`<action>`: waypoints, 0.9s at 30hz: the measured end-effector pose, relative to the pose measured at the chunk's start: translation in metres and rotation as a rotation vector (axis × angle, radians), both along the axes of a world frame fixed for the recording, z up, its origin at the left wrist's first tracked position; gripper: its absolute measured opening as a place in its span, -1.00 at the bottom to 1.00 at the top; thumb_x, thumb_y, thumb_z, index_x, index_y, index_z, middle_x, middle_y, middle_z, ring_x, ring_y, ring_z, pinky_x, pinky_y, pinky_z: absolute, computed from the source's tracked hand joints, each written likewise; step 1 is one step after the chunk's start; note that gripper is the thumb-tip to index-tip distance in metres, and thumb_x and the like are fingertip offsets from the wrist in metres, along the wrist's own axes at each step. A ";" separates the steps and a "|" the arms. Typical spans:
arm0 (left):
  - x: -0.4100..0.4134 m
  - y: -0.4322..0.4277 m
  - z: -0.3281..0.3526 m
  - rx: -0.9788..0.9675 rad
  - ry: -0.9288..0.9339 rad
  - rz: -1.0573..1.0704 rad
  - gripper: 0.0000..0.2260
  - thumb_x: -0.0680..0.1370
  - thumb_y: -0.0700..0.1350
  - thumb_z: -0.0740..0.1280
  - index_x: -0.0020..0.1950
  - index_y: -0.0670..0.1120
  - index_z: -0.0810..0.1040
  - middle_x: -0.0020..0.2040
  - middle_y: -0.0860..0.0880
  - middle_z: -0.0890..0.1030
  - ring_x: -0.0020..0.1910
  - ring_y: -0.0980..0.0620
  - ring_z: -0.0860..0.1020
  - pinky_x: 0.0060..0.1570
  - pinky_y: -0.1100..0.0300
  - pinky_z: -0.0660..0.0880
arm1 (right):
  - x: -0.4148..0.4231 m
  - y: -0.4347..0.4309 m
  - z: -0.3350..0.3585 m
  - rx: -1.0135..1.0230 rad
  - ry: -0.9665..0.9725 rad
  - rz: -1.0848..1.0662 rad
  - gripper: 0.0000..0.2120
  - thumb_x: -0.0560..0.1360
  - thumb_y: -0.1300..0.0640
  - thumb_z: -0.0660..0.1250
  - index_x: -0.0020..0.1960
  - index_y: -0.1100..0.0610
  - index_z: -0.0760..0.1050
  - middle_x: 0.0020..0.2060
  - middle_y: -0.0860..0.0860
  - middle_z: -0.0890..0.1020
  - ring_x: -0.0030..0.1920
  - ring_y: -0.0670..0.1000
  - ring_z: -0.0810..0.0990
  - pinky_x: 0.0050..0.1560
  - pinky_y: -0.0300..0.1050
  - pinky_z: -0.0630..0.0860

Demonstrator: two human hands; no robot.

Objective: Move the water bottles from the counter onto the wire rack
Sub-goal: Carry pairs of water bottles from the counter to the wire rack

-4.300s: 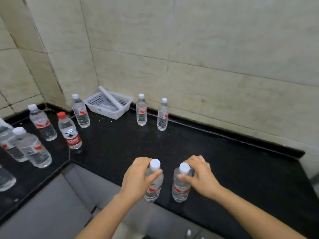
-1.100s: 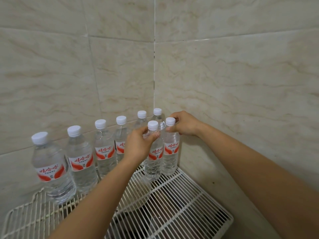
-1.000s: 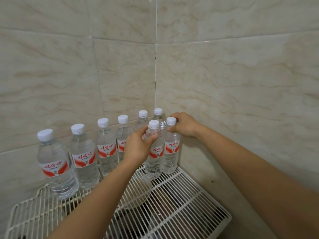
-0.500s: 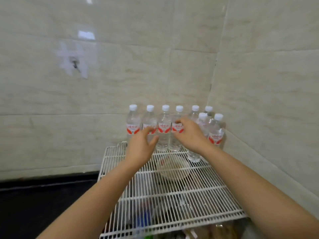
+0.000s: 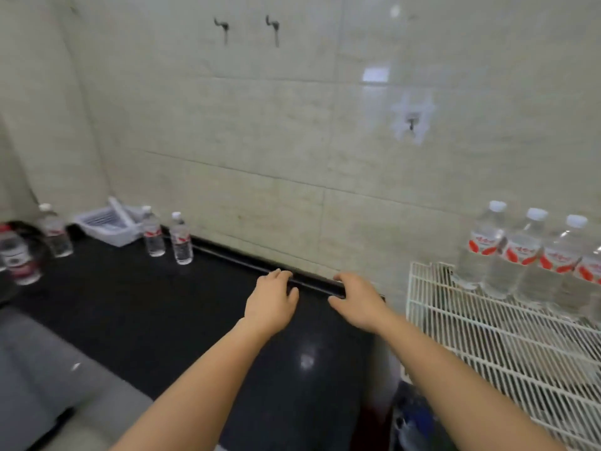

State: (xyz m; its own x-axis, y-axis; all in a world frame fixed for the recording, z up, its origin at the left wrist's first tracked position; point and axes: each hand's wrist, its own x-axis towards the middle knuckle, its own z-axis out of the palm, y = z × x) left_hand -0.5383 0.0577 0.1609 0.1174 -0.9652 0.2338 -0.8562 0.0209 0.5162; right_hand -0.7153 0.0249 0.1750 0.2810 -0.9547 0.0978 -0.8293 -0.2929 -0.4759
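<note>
- The left hand (image 5: 271, 304) and the right hand (image 5: 357, 302) hover side by side over the black table (image 5: 136, 307), palms down; the fingers of both are loosely spread and hold nothing.
- On the white wire rack (image 5: 487, 340), to the right of the right hand, clear plastic water bottles (image 5: 517, 255) stand upright in a row along the wall, each with a white cap and a red and white label.
- Far to the left of the left hand, two more clear bottles (image 5: 180, 239) stand on the table near the wall, close to each other.
- Just beside them, at their left, lies a white slotted plastic basket (image 5: 107, 222).
- Further left stands another white-capped bottle (image 5: 55, 232), and at the picture edge a blurred bottle with a red cap (image 5: 14, 255).
- The table is glossy and dark; the wall (image 5: 260, 141) has pale, smooth tiles with small metal hooks (image 5: 224, 27).
</note>
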 end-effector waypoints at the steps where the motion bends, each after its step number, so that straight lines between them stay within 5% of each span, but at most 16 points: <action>1: 0.031 0.002 -0.003 0.012 -0.008 0.034 -0.60 0.60 -0.01 0.16 0.43 -0.08 0.33 0.45 -0.08 0.35 0.41 -0.09 0.29 0.29 0.03 0.36 | 0.030 -0.004 -0.004 0.009 -0.003 0.028 -0.51 0.50 0.05 0.29 0.40 0.13 0.33 0.34 0.11 0.45 0.32 0.11 0.43 0.27 -0.07 0.38; 13: 0.354 0.005 -0.037 0.180 -0.062 0.290 -0.59 0.60 -0.01 0.14 0.45 -0.07 0.30 0.48 -0.09 0.30 0.43 -0.11 0.27 0.30 0.03 0.34 | 0.358 -0.042 -0.047 0.132 0.034 0.228 -0.48 0.52 0.06 0.28 0.43 0.14 0.26 0.36 0.09 0.39 0.35 0.10 0.38 0.29 -0.03 0.38; 27: 0.530 -0.170 -0.078 0.273 -0.043 0.292 -0.59 0.60 -0.02 0.13 0.45 -0.06 0.28 0.48 -0.08 0.28 0.42 -0.10 0.28 0.30 0.02 0.34 | 0.526 -0.215 -0.082 0.179 0.044 0.194 -0.54 0.49 0.07 0.31 0.36 0.13 0.33 0.29 0.10 0.44 0.25 0.11 0.44 0.23 -0.02 0.43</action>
State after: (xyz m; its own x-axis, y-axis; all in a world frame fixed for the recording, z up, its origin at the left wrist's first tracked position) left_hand -0.0084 -0.1126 0.0825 0.3914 -0.9201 -0.0155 -0.8270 -0.3591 0.4326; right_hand -0.1893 -0.1902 0.0934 0.4609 -0.8834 -0.0844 -0.7867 -0.3627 -0.4996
